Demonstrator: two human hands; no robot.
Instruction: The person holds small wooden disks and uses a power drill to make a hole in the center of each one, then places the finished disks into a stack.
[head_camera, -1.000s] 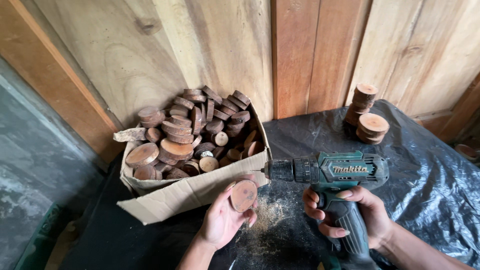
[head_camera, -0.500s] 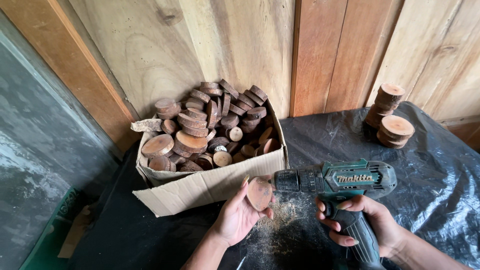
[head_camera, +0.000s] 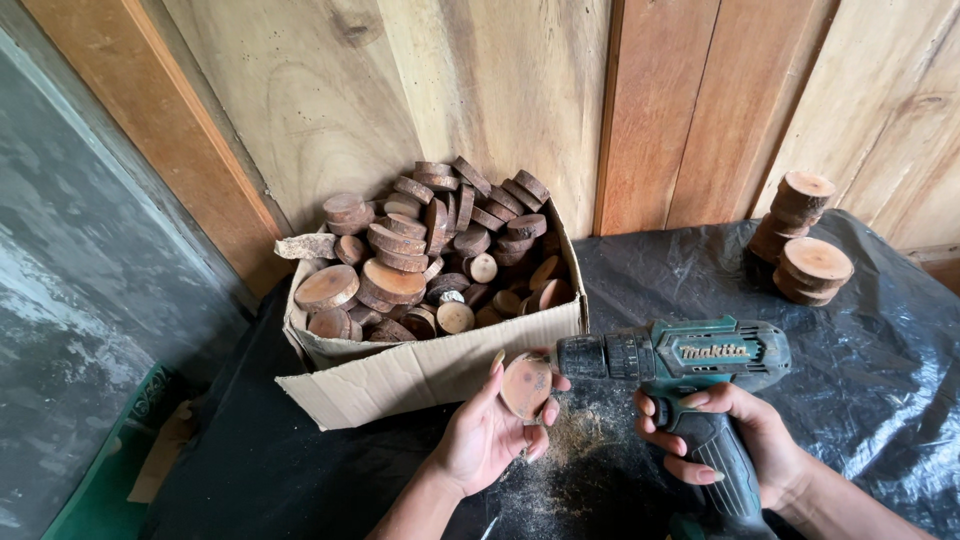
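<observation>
My left hand (head_camera: 487, 432) holds a small round wood slice (head_camera: 526, 386) upright between thumb and fingers. My right hand (head_camera: 730, 440) grips the handle of a teal and black cordless drill (head_camera: 680, 362). The drill's chuck points left and its tip meets the face of the slice. Sawdust (head_camera: 585, 440) lies on the black plastic sheet (head_camera: 700, 270) right below the slice. Both hands hover just in front of the cardboard box.
An open cardboard box (head_camera: 420, 368) heaped with several round wood slices (head_camera: 430, 255) stands behind my hands. Two stacks of wood slices (head_camera: 800, 240) stand at the back right. A wooden plank wall (head_camera: 500, 90) rises behind. A dark grey wall (head_camera: 90, 300) is at left.
The view has shifted, so the box and hands sit further right in the frame. The slice stays against the drill tip and both hands keep their grip.
</observation>
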